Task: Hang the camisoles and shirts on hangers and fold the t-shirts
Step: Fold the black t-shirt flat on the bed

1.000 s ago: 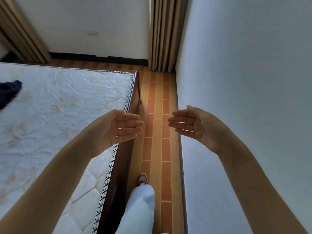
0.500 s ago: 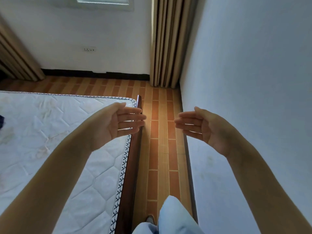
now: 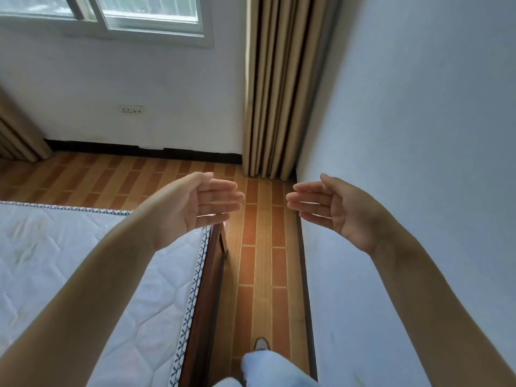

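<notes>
Left hand [image 3: 195, 205] at 9 o'clock and right hand [image 3: 335, 208] at 3 o'clock were held flat, fingers straight, palms facing, holding nothing, above mattress [image 3: 83, 275] and floor [image 3: 262, 261]; no garment was in view.

This is a bedroom in a home. A bed [image 3: 208, 289] with a dark wooden frame and a bare white quilted mattress [image 3: 83, 269] fills the near left. On the far wall a window [image 3: 117, 15] sits above a wall socket [image 3: 132, 109], tan curtains [image 3: 279, 88] hang in the corner, and the floor [image 3: 262, 275] has a wood-plank pattern.
</notes>
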Tool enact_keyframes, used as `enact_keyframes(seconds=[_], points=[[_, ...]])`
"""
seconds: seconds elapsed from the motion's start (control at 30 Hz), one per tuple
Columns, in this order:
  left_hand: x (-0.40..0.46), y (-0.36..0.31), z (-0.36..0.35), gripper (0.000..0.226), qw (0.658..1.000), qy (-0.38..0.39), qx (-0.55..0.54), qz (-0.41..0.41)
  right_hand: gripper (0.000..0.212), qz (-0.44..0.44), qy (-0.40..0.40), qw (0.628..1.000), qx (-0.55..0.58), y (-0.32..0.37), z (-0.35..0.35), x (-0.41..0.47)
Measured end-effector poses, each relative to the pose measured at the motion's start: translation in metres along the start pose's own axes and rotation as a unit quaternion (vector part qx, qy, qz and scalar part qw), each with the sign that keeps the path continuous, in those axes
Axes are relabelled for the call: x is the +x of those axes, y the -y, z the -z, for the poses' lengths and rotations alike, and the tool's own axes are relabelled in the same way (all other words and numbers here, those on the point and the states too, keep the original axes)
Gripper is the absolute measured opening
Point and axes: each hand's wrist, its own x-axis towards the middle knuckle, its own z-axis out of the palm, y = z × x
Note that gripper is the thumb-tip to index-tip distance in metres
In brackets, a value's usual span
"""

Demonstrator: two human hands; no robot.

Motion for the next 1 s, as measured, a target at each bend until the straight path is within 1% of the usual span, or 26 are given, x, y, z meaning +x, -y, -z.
enact_keyframes(seconds=[0.17,0.37,0.53,0.63,0.73,0.9,1.0], points=[[0.064,-0.037,0.021,0.044,0.999,-0.026,-0.025,-0.002,0.044,0.004,0.031,0.999,-0.010,0.056,0.007,0.081],[0.154,-0.080,0.061,0.045,0.999,-0.038,-0.037,0.005,0.047,-0.014,0.053,0.998,-0.025,0.093,0.009,0.190],[0.230,-0.124,0.107,0.047,0.999,-0.030,-0.045,-0.003,0.054,-0.020,0.063,0.997,-0.026,0.124,0.000,0.288],[0.269,-0.157,0.137,0.047,0.998,-0.043,-0.052,-0.002,0.056,-0.016,0.067,0.997,-0.030,0.153,-0.012,0.342],[0.304,-0.189,0.157,0.046,0.998,-0.054,-0.043,-0.010,0.058,-0.009,0.072,0.997,-0.025,0.177,-0.020,0.388],[0.354,-0.222,0.187,0.045,0.997,-0.058,-0.058,-0.011,0.059,-0.029,0.079,0.996,-0.020,0.203,-0.023,0.454],[0.381,-0.232,0.207,0.045,0.994,-0.088,-0.063,-0.011,0.058,-0.042,0.093,0.994,-0.029,0.217,-0.025,0.499]])
